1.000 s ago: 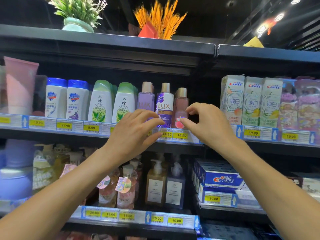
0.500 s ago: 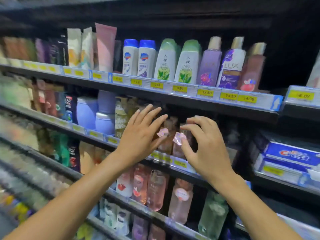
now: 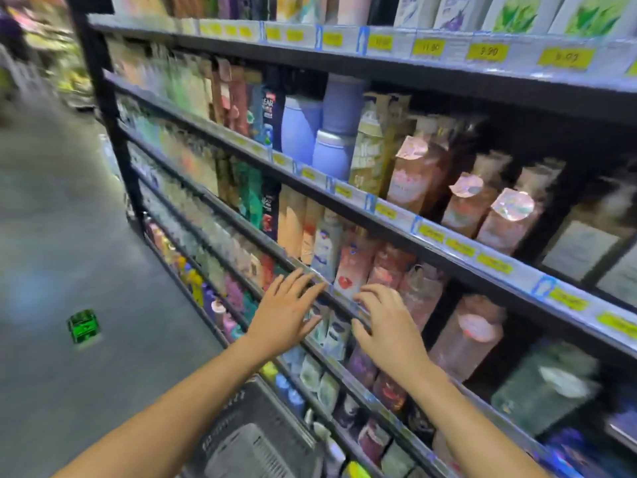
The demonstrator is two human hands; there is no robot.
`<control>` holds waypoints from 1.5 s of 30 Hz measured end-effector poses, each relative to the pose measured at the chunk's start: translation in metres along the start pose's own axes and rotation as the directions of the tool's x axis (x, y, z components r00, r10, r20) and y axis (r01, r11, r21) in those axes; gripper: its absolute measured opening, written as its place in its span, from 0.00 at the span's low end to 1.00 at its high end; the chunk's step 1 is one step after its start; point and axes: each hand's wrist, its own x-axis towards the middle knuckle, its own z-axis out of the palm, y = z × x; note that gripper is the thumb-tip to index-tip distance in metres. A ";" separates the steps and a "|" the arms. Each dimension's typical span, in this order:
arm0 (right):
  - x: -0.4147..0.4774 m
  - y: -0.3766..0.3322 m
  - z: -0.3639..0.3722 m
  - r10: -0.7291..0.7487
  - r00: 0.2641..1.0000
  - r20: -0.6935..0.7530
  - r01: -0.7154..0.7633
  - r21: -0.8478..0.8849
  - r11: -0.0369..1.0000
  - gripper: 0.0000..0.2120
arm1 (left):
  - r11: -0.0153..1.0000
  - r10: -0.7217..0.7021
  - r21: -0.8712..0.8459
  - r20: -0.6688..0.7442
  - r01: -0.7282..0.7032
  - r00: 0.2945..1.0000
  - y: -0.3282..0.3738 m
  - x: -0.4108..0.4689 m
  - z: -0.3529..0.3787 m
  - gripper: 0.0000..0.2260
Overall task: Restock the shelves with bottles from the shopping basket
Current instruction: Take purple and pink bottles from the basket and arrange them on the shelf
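Much of the picture is smeared. On the left of the frame, the rows of bottles on the shelves blur into streaks of colour and no label there can be read. The top row is cut off by the upper edge, so only the bottoms of the white bottles show above the yellow price tags. In the middle right, the pink bottles with shiny round stickers are clearer, as are the purple-blue bottles to their left. The right edge of the frame cuts off the shelves.

The shopping basket is dark grey with a lattice wall and sits at the bottom centre. It is cut off by the lower edge and partly hidden under the left forearm, and what lies in it cannot be made out.

Both hands are in front of the shelf rail at the centre of the frame, above the basket and apart from it. The left hand is open, with fingers spread and straight, and holds nothing. The right hand is just beside it, palm down, with fingers loosely bent and nothing in them. A pink bottle stands on the shelf just behind their fingertips; whether they touch it or the rail cannot be told.

A small green thing lies on the grey floor at the lower left.
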 end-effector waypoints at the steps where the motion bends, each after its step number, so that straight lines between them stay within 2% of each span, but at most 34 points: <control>1: -0.002 -0.002 0.014 0.006 0.999 0.045 -0.006 0.000 1.000 0.19 | 0.999 -0.032 0.001 0.041 0.032 0.999 -0.007 -0.012 0.010 0.28; 8: 0.001 -0.013 0.109 0.011 0.962 0.272 -0.031 0.071 0.997 0.18 | 0.980 -0.197 0.028 0.242 0.196 0.950 -0.058 -0.080 0.060 0.29; 14: 0.018 -0.034 0.185 0.041 0.892 0.449 -0.082 0.073 0.994 0.19 | 0.960 -0.261 0.013 0.391 0.278 0.883 -0.110 -0.122 0.102 0.27; 20: 0.033 -0.053 0.261 0.035 0.812 0.582 -0.112 0.097 0.989 0.20 | 0.930 -0.313 -0.001 0.523 0.367 0.793 -0.147 -0.163 0.137 0.28; 27: 0.040 -0.059 0.354 0.022 0.684 0.729 -0.168 0.129 0.977 0.20 | 0.862 -0.390 -0.011 0.624 0.507 0.677 -0.167 -0.212 0.192 0.29; 29: 0.035 -0.055 0.390 0.008 0.685 0.729 -0.155 0.136 0.978 0.18 | 0.843 -0.416 0.005 0.641 0.538 0.645 -0.171 -0.227 0.214 0.28; 34: 0.012 -0.042 0.472 -0.041 0.560 0.828 -0.112 0.125 0.986 0.20 | 0.793 -0.442 0.044 0.727 0.607 0.525 -0.168 -0.267 0.275 0.30; 37: -0.009 -0.032 0.523 -0.042 0.480 0.876 -0.180 0.145 0.973 0.21 | 0.767 -0.452 0.046 0.748 0.641 0.487 -0.161 -0.292 0.317 0.29; 42: -0.057 -0.007 0.610 -0.024 0.352 0.936 -0.208 0.103 0.973 0.21 | 0.705 -0.485 0.010 0.737 0.709 0.471 -0.139 -0.329 0.397 0.26; 45: -0.093 0.009 0.660 -0.018 0.275 0.961 -0.211 0.079 0.974 0.21 | 0.615 -0.537 0.031 0.749 0.788 0.389 -0.123 -0.347 0.448 0.28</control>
